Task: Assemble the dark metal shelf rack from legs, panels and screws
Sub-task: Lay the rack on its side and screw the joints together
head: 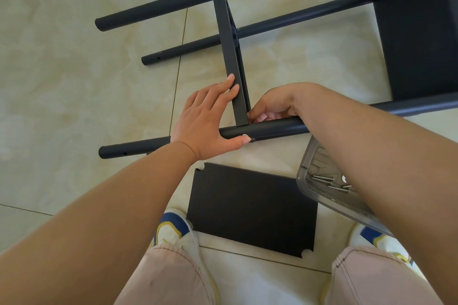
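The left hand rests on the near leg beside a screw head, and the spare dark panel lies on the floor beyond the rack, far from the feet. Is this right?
Almost. In the head view the left hand does rest on the near leg beside the screw head, but the spare panel lies near the feet, not beyond the rack.

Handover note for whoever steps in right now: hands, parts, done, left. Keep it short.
Left hand: open, fingers on the upright panel, thumb by the screw in the near leg.
Right hand: curled at the panel-leg joint; what it holds is hidden.
Done: rack lies on its side, the panel meets three legs, end panel on.
Left: tighten this joint, fit the loose panel; screws in the tray.
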